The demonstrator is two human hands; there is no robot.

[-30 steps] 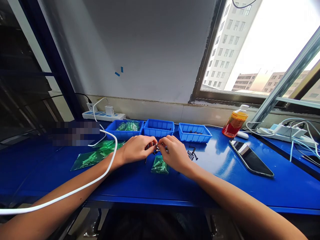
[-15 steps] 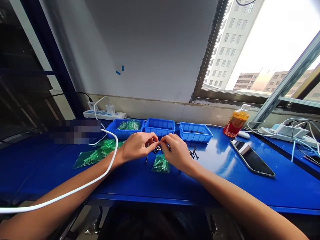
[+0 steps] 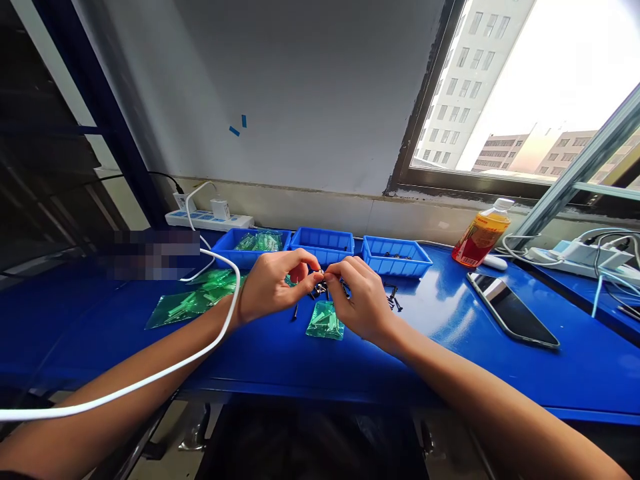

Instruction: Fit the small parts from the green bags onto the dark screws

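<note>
My left hand (image 3: 274, 283) and my right hand (image 3: 364, 299) meet fingertip to fingertip above the blue table (image 3: 280, 363). Both are closed in a pinch on a tiny piece between them, too small to name. Under and behind the fingers lies a partly hidden pile of dark screws. A single screw (image 3: 295, 312) lies below my left hand, and loose black screws (image 3: 394, 298) lie to the right of my right hand. Just in front of the hands is a small green plastic bag (image 3: 325, 323) with pale strip-like pieces inside.
Three blue bins stand along the back: the left bin (image 3: 225, 252) holds green bags, the middle bin (image 3: 320, 255) and right bin (image 3: 400, 267) small dark pieces. More green bags (image 3: 187, 307) lie left. A white cable (image 3: 165, 375) crosses my left forearm. Right are a bottle (image 3: 481, 237) and phone (image 3: 513, 310).
The view has shifted slightly. My fingertips still meet over the screws, with the left index finger and thumb now more widely curved. The bags and bins stay in place.
</note>
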